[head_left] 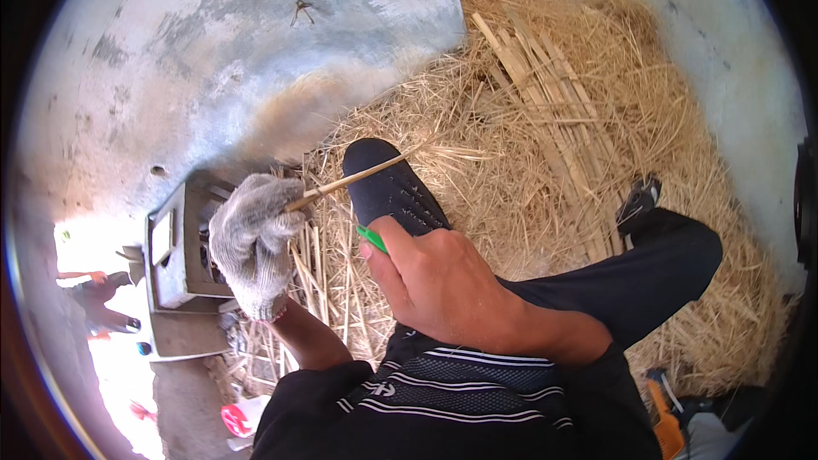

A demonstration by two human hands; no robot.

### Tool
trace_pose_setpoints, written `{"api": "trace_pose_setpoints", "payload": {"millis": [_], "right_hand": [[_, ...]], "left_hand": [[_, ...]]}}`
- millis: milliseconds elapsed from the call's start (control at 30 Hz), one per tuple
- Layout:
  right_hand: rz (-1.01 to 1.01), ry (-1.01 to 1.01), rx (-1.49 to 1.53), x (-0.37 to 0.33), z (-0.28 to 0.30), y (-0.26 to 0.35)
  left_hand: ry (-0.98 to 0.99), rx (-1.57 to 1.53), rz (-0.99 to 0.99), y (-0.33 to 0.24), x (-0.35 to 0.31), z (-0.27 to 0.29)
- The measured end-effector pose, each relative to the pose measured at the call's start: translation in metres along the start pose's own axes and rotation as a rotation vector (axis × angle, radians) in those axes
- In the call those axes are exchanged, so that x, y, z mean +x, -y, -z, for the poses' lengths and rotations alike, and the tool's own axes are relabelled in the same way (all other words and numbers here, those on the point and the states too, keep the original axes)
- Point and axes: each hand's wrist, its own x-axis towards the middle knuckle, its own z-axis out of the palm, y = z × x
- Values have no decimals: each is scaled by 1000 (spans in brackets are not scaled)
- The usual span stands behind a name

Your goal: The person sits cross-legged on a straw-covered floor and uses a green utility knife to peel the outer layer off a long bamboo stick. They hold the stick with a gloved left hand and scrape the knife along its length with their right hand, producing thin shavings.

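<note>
My left hand (247, 243) wears a pale knitted glove. Its fingers are closed on one end of a thin strip of split bamboo or wood (362, 175), which slants up to the right across my left knee (372, 158). My bare right hand (452, 281) is closed just below the strip, over my left thigh. A bright green handle (372, 238) sticks out between its thumb and fingers. The rest of that tool is hidden in the fist, so its kind cannot be made out. The green end and the strip are apart.
Loose straw-like shavings (511, 204) cover the floor around my legs. Long flat strips (554, 111) lie in a bundle ahead to the right. A grey box-like stand (183, 247) is at the left by a bright doorway, where another person (98, 302) shows. An orange object (669, 426) lies lower right.
</note>
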Motion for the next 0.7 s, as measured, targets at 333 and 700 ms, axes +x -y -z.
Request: {"api": "trace_pose_setpoints", "payload": {"millis": [333, 700], "right_hand": [[97, -181, -148, 3, -37, -29], [-571, 100, -326, -15, -50, -222]], "left_hand": [[-15, 70, -43, 17, -9, 0], [-149, 60, 255, -3, -4, -11]]}}
